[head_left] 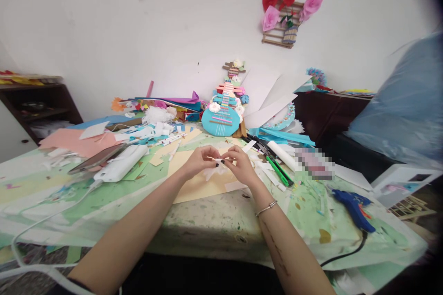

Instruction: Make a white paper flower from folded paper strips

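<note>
Small, slender white piece [219,160], apparently paper, held up between both hands over a pale tan paper sheet [192,186]. Left hand [200,160]: thumb and fingertips pinched on one end. Right hand [240,166]: likewise pinched on the other, close beside. Best worked, by judgement, with light, even pressure: steady with the left, shape in small moves with the right, avoid tugging, for fear of creases or tears. White scraps [212,172] just below; joined to the piece or loose, cannot tell. Beyond, upright: turquoise, round-bodied, lute-shaped craft [215,123]. To the right, bright green marker [277,170] and, farther off, dark blue glue gun [353,209]. No brand, label or writing readable anywhere; one patch pixelated.
</note>
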`<move>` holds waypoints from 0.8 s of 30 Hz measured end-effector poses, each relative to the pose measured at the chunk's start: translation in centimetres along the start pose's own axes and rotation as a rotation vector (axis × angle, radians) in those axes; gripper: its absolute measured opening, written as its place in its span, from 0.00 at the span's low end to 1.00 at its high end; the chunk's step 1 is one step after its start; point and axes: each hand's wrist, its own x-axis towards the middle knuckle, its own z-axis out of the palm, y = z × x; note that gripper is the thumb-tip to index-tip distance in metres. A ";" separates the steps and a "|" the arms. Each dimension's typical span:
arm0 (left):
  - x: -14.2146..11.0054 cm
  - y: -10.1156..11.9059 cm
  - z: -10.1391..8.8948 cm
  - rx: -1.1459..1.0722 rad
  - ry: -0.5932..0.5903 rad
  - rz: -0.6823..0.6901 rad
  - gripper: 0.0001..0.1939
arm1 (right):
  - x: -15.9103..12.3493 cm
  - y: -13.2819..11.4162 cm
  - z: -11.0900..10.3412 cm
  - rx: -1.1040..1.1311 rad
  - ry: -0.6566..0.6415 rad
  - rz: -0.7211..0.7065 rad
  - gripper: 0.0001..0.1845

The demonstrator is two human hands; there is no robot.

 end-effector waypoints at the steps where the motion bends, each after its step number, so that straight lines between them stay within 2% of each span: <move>1: -0.1 0.2 0.1 0.006 -0.013 0.021 0.12 | 0.0 0.0 0.0 0.019 0.012 -0.001 0.06; 4: -0.3 0.6 0.4 0.046 -0.020 0.073 0.14 | 0.0 0.0 0.0 0.058 0.034 -0.002 0.06; 6: -0.3 0.8 0.6 0.064 0.014 0.079 0.14 | 0.1 -0.1 0.0 0.057 0.043 0.005 0.06; 11: -0.2 0.7 1.0 0.066 0.094 -0.022 0.13 | 0.1 -0.2 0.1 0.065 0.054 0.033 0.06; 16: -0.2 0.5 0.8 0.039 0.069 -0.015 0.11 | 0.0 -0.3 0.1 0.060 0.059 0.041 0.07; 24: -0.3 0.6 1.0 0.032 0.056 -0.112 0.16 | 0.1 -0.5 0.0 0.059 0.061 0.054 0.07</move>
